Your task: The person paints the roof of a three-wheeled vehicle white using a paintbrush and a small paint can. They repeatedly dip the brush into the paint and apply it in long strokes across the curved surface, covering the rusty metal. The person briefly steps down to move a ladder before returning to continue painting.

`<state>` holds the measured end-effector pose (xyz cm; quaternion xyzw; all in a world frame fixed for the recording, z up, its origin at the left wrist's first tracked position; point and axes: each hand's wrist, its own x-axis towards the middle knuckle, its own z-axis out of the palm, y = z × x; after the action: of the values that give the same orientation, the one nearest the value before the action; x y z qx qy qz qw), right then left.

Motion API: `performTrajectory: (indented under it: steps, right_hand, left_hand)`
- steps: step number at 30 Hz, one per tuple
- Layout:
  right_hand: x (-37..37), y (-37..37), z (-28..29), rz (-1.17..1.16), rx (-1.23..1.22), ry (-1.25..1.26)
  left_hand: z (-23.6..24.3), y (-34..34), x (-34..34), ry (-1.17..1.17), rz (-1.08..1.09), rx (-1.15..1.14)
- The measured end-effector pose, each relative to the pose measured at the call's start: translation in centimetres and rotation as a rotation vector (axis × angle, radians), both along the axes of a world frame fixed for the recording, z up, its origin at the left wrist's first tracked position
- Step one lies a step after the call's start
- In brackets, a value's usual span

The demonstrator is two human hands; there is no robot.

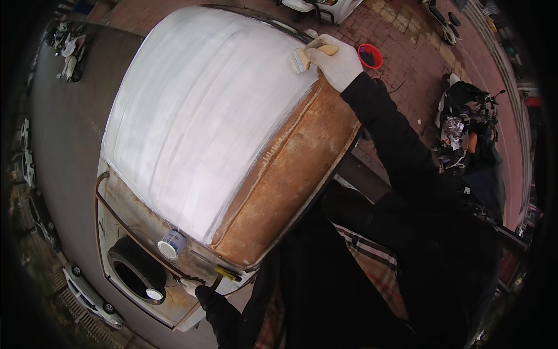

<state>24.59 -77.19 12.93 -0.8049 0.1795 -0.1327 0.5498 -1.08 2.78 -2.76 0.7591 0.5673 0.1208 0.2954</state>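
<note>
Right hand (pixel 337 64) grip pinching paintbrush (pixel 302 59) at white-coated vehicle roof (pixel 203 116); left hand (pixel 190 285) grip indiscernible; advise even overlapping strokes toward rusty edge (pixel 285 186)

There is one view only, from the left of two fisheye cameras worn on the person's head. It looks steeply down from above a vehicle roof (pixel 203 116), which fills the middle of the picture at close range and bulges with the lens. The person's own dark sleeves enter from the lower edge and right side; the right hand (pixel 337 64) reaches to the far upper part of the roof, the left hand (pixel 190 285) sits low near the bottom edge. Toward the rim the ground lies far below: grey road (pixel 64 151) with small cars on the left, red brick paving (pixel 407 41) at top right. The corners are black vignette.
</note>
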Motion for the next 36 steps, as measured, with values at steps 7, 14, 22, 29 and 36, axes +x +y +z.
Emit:
performTrajectory:
  steps: [7,14,22,29,36]
  right_hand:
    - [-0.5,2.4,1.9,0.031,0.195,-0.118]
    - [-0.5,1.7,2.3,-0.035,0.161,-0.074]
    - [-0.1,2.1,0.7,-0.129,0.288,-0.042]
    - [-0.1,3.1,1.3,-0.115,0.188,0.026]
    - [0.6,2.8,1.6,-0.146,0.253,-0.095]
  left_hand:
    - [0.5,-0.9,0.0,0.008,0.050,-0.087]
    - [1.5,-2.4,0.0,0.029,-0.023,-0.059]
    - [1.7,-2.6,0.1,0.067,0.016,-0.055]
    - [-0.4,-0.8,-0.8,0.085,-0.052,0.149]
    - [0.1,-1.1,-0.8,0.091,-0.022,0.017]
